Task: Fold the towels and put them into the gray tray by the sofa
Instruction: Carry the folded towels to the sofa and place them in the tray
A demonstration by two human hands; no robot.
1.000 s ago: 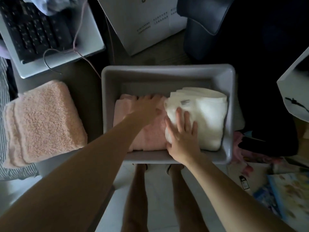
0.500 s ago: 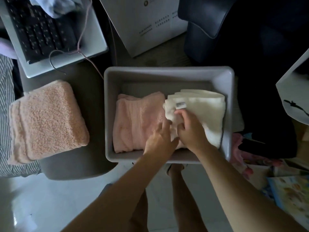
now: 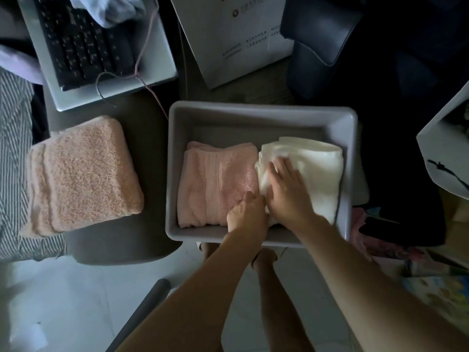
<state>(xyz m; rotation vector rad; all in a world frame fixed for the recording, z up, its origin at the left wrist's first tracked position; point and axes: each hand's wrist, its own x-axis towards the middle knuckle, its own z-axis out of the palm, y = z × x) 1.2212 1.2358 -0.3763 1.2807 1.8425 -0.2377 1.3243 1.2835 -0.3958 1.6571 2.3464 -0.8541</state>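
Nearest you, your left hand (image 3: 247,212) sits at the tray's near edge, right on the seam between the two towels. The fingers look bent down into that gap, but whether they pinch cloth or only poke at it I cannot tell. Your right hand (image 3: 286,189) lies flat on the white towel (image 3: 317,174), fingers straight and spread, pressing rather than gripping.

Step in hand, as I judge it: seating the white towel beside the pink towel (image 3: 215,181) in the gray tray (image 3: 253,115). Keep the right palm flat so the folded layers don't slide apart, and use the left to tuck the white towel's left edge down instead of letting it ride over the pink one. Push toward the right wall — there looks to be little slack there.

Further left, a second folded peach towel (image 3: 81,174) waits outside the tray on the gray seat (sofa, presumably). It has still to go in. Beyond it, a laptop (image 3: 96,47).

Against half a second ago: the right hand was bunched at the white towel's near-left corner; it is now flattened and further onto the top. The left hand has barely shifted — same seam. The small tag on the white towel is now hidden or blurred.
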